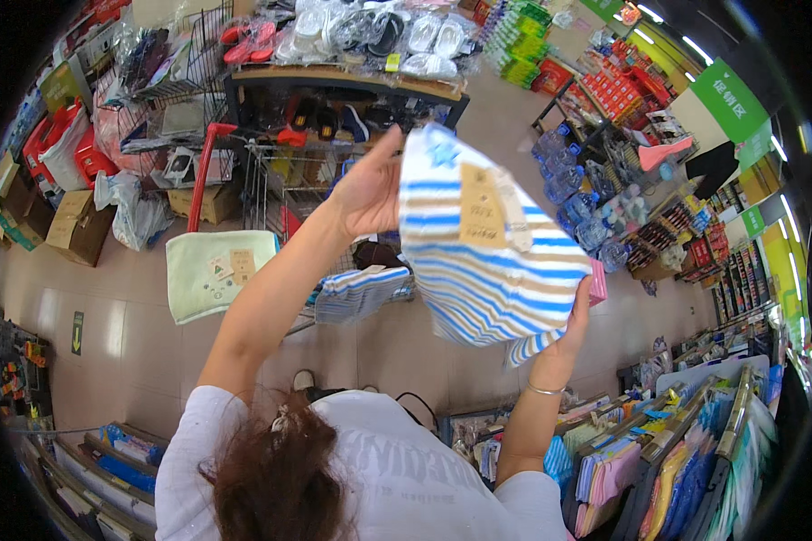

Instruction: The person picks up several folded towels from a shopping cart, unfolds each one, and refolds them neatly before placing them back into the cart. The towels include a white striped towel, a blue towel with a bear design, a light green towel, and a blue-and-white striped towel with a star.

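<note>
A striped towel [494, 270] in white, blue and tan is spread between my hands, with a blue star and a cardboard tag [482, 206] on its face. My left hand [372, 189] is at its left edge, the thumb raised and the other fingers hidden behind the cloth. At the lower right edge, my right hand [574, 324] grips the towel; a bracelet circles that wrist. Below my left hand, a folded striped towel [362, 296] lies at the shopping cart's near edge. A pale green towel [203, 287] with tags hangs by the cart's red handle [205, 182].
The wire shopping cart [260, 196] stands before me, against a display table [352, 80] of wrapped slippers. Cardboard boxes [81, 226] and a plastic bag [139, 213] sit on the floor at left. Water bottles [568, 176] stand at right. Racks of hanging towels [609, 466] are close behind at lower right.
</note>
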The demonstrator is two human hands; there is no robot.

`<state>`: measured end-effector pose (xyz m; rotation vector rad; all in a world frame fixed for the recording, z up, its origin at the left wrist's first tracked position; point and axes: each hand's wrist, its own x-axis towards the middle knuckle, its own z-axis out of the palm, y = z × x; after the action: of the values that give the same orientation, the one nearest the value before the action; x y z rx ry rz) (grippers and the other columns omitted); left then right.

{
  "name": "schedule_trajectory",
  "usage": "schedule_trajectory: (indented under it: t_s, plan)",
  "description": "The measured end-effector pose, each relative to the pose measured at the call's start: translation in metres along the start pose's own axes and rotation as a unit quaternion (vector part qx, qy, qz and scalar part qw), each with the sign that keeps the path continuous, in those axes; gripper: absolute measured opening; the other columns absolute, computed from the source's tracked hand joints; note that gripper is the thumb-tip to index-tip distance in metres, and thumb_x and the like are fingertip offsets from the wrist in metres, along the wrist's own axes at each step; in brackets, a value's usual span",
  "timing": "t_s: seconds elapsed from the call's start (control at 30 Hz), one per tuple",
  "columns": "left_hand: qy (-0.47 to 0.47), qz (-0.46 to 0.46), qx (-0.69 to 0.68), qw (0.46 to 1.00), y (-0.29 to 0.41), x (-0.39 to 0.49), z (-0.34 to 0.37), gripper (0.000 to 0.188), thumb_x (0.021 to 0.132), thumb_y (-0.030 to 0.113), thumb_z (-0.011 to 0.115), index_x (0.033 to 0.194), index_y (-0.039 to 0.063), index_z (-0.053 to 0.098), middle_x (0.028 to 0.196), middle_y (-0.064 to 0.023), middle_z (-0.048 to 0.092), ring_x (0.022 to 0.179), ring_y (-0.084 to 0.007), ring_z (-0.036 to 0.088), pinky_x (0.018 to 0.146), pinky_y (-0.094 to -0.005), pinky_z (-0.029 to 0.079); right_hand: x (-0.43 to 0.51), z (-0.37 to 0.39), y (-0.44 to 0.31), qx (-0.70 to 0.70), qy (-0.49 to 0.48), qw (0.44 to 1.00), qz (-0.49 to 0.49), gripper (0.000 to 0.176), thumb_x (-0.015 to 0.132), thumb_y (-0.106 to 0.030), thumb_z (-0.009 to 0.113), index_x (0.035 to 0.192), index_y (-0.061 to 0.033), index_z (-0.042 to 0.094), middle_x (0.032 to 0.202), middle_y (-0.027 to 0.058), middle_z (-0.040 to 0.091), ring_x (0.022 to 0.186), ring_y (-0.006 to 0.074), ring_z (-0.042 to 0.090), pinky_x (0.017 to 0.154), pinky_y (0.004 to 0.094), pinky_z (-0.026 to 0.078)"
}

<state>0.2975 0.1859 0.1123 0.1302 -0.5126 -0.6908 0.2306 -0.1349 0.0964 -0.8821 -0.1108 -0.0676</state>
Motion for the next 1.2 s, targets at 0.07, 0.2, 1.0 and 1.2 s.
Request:
schedule_trajectory:
  t_s: [0.07,0.2,1.0,1.2]
  plan:
    - [-0.054,-0.018,0.065,0.996,0.005,0.007,-0.003,0.068,0.093,0.057,0.036,0.133,0.002,0.043,0.134,-0.0186,0.047,0.125,-0.0318,0.045,0.105,-0.0486,0.033,0.007,0.018,-0.012,0.008,-0.019,0.999,-0.03,0.043,0.097,-0.034,0.046,0.124,-0.0011,0.048,0.121,0.013,0.056,0.108,0.0235,0.057,0.092,0.0394,0.047]
    - [0.109,-0.011,0.079,0.991,-0.028,0.008,-0.015,0.046,0.1,0.035,0.031,0.137,0.008,0.039,0.134,-0.0138,0.048,0.119,-0.0255,0.051,0.096,-0.0424,0.046,0.023,0.001,-0.024,-0.043,0.008,0.996,-0.079,0.044,0.097,-0.034,0.044,0.126,-0.0007,0.047,0.123,0.0136,0.055,0.11,0.025,0.056,0.093,0.0401,0.046]
    - [0.125,0.067,0.259,0.955,-0.027,0.029,-0.023,0.058,0.08,-0.012,0.045,0.135,0.005,0.043,0.122,-0.0116,0.058,0.106,-0.0201,0.06,0.089,-0.0346,0.052,0.005,0.007,-0.023,-0.007,-0.087,0.996,-0.026,0.034,0.094,-0.013,0.05,0.124,0.0023,0.047,0.117,0.0137,0.058,0.107,0.023,0.058,0.092,0.0361,0.048]
    - [0.179,0.109,0.23,0.95,-0.033,0.013,-0.032,0.041,0.088,0.002,0.053,0.129,0.004,0.051,0.116,-0.0102,0.062,0.101,-0.0186,0.062,0.086,-0.033,0.052,0.008,-0.019,-0.002,-0.036,-0.074,0.994,-0.07,0.02,0.092,-0.01,0.055,0.111,-0.0024,0.056,0.106,0.0083,0.063,0.098,0.0173,0.06,0.087,0.0313,0.049]
